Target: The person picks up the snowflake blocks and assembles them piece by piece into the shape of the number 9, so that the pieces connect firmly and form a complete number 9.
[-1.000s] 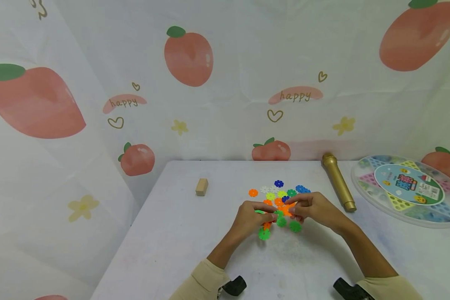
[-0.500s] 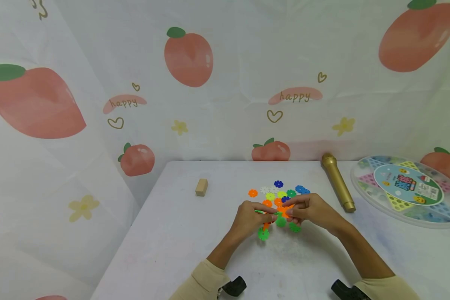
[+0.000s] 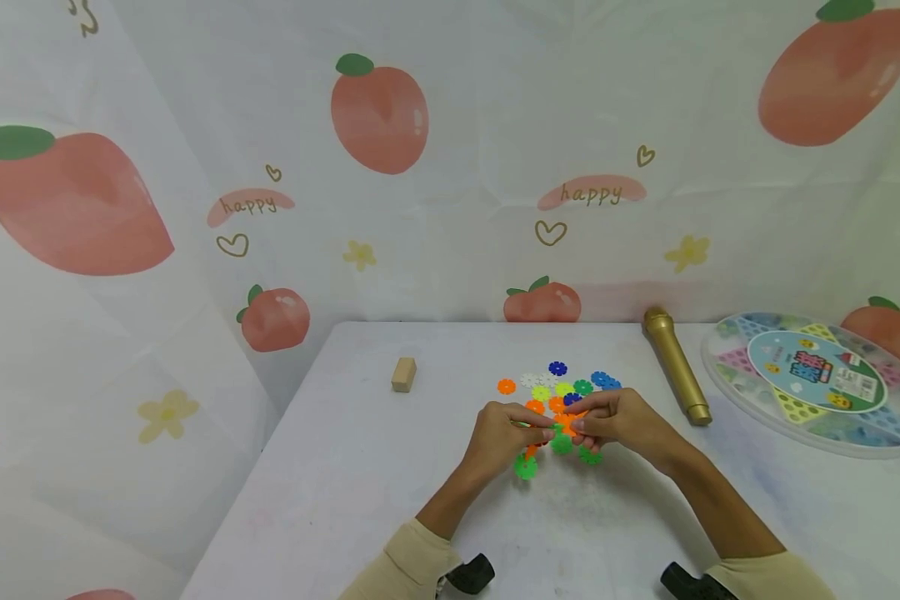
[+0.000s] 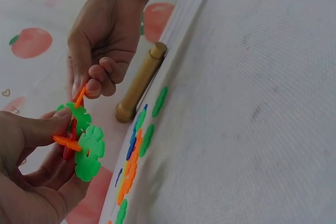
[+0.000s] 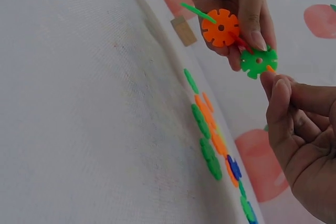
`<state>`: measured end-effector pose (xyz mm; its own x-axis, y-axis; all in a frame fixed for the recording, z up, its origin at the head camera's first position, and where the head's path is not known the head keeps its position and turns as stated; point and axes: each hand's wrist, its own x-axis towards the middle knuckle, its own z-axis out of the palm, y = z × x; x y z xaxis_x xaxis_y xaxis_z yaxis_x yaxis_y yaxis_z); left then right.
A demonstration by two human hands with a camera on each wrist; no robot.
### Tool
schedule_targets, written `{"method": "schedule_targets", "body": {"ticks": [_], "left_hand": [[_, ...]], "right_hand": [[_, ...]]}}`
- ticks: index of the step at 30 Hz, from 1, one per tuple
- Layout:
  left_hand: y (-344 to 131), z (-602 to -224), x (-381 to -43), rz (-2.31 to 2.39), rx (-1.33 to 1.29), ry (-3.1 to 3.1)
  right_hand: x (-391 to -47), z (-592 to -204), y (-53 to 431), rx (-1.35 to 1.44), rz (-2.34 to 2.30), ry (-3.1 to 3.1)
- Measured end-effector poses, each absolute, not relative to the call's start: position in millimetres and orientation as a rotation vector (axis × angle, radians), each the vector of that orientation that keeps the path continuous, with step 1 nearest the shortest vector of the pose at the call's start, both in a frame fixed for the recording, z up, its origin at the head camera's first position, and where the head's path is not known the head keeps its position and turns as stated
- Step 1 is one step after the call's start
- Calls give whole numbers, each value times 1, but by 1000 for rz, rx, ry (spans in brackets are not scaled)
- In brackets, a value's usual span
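Observation:
In the head view my left hand [image 3: 495,437] holds a small chain of slotted plastic snowflake discs, raised in front of the loose pieces. The right wrist view shows its parts: a green disc seen edge-on [image 5: 195,11], an orange disc [image 5: 211,35], a red disc [image 5: 239,42] and another green disc [image 5: 252,67] at the near end. Thumb and fingers of the left hand pinch that end. My right hand [image 3: 622,421] pinches an orange disc [image 4: 81,96] between thumb and forefinger, its edge meeting the rim of the end green disc. The right fingertips hide most of this orange disc.
Loose discs in orange, white, yellow, green and blue lie beyond the hands, among them a dark blue disc [image 3: 558,368]. A wooden block [image 3: 403,375] sits at the back left. On the right are a gold microphone-shaped tube [image 3: 677,364] and a round game board [image 3: 817,372].
My right hand has shifted slightly left, closer to the left hand, still pinching the orange disc. The left hand stays nearly in place, its chain tilting a little.

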<state>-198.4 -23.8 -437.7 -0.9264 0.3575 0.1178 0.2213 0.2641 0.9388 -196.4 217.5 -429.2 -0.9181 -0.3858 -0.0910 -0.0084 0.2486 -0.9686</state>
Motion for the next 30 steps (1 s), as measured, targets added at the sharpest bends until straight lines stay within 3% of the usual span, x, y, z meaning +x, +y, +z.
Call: {"method": "schedule_targets", "body": {"ticks": [30], "left_hand": [[-20, -442, -195, 1786, 506, 2450]], "right_hand": [[-194, -432, 209, -274, -1750, 2209]]}}
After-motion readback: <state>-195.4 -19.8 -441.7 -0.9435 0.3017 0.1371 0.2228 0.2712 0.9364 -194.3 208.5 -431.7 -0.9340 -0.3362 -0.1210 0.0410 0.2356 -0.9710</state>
